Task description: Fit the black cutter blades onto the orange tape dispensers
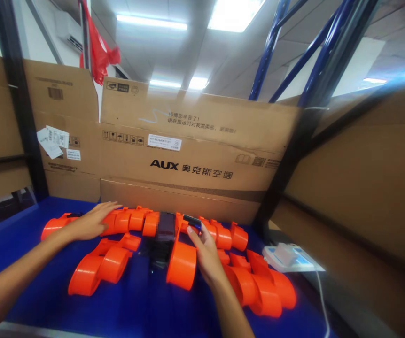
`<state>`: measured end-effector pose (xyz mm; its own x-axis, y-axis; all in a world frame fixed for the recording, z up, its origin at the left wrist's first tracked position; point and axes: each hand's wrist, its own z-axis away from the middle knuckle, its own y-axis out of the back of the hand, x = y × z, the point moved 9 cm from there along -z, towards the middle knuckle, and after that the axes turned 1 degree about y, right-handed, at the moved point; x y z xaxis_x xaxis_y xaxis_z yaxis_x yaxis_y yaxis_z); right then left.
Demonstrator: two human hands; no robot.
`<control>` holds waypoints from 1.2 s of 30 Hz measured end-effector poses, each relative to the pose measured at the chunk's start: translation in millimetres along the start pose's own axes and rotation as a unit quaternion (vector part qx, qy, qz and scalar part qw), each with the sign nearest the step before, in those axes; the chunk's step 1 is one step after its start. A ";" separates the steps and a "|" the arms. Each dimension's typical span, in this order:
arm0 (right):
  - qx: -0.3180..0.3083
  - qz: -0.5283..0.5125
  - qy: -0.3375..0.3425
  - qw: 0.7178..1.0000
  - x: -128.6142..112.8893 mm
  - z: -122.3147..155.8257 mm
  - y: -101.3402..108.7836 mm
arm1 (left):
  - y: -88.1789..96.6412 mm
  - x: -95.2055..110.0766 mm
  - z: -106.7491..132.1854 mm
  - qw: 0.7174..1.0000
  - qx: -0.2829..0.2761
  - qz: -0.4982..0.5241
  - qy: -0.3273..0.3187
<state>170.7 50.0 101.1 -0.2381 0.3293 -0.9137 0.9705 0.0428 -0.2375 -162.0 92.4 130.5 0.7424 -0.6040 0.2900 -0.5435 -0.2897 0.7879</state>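
My left hand (91, 221) reaches over the left end of a back row of orange plastic ring-shaped parts (121, 220). Its fingers are stretched out and nothing shows in its grip; whether it touches the row I cannot tell. In front of that arm lie a few more orange rings (112, 264). My right hand (205, 251) is closed on an orange ring with a flat upright tab (182, 265), and a small black piece (191, 221) shows at its top by the fingers. Between the hands sits a dark box (166, 226), with a black bundle (158, 253) in front.
Several orange rings (266, 291) cluster at the right on the blue tabletop (128, 310). A white power strip (290, 258) with a cord lies at the right edge. Cardboard (202, 155) walls the back, and a dark rack post (287, 155) rises at the right.
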 end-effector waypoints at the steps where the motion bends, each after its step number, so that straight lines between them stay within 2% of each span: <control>1: -0.008 0.001 0.000 1.000 -0.8 0.2 -2.6 | -2.3 15.1 -2.7 1.000 -0.004 0.018 0.002; 4: -0.035 -0.004 0.003 0.999 -3.5 0.8 -10.1 | -16.2 75.3 -10.2 0.991 0.008 0.132 0.019; 6: -0.055 0.005 0.007 0.998 -4.5 1.7 -14.0 | -40.9 114.1 -14.5 0.965 0.000 0.258 0.056; 9: -0.070 0.031 0.016 0.997 -4.3 2.1 -15.2 | -86.9 154.1 -23.3 0.888 -0.001 0.448 0.104; 11: -0.065 0.040 0.030 0.997 -5.0 0.7 -13.4 | -111.7 164.5 -31.7 0.829 0.010 0.547 0.119; 14: -0.055 0.051 0.053 0.996 -7.0 -1.9 -12.9 | -130.8 158.4 -41.3 0.778 0.042 0.610 0.143; 19: -0.052 0.061 0.052 0.995 -2.5 0.5 -16.6 | -129.3 139.9 -39.2 0.746 0.089 0.643 0.146; 23: -0.045 0.063 -0.010 0.997 14.1 5.5 -11.4 | -125.1 122.2 -29.3 0.738 0.136 0.640 0.166; 26: -0.042 0.079 -0.032 0.995 19.6 6.4 -9.1 | -125.9 115.5 -25.7 0.737 0.148 0.636 0.175; 31: -0.051 0.111 -0.028 0.992 18.3 6.6 -11.6 | -129.0 116.4 -24.2 0.745 0.144 0.624 0.184; 36: -0.052 0.114 -0.021 0.992 20.3 8.5 -12.8 | -134.2 114.4 -21.3 0.724 0.144 0.642 0.206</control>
<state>153.0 48.1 82.8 -0.0105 0.3013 -0.9535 0.9975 0.0699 0.0111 4.1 78.0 69.5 -0.4258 -0.2568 0.8676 -0.9047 0.1364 -0.4036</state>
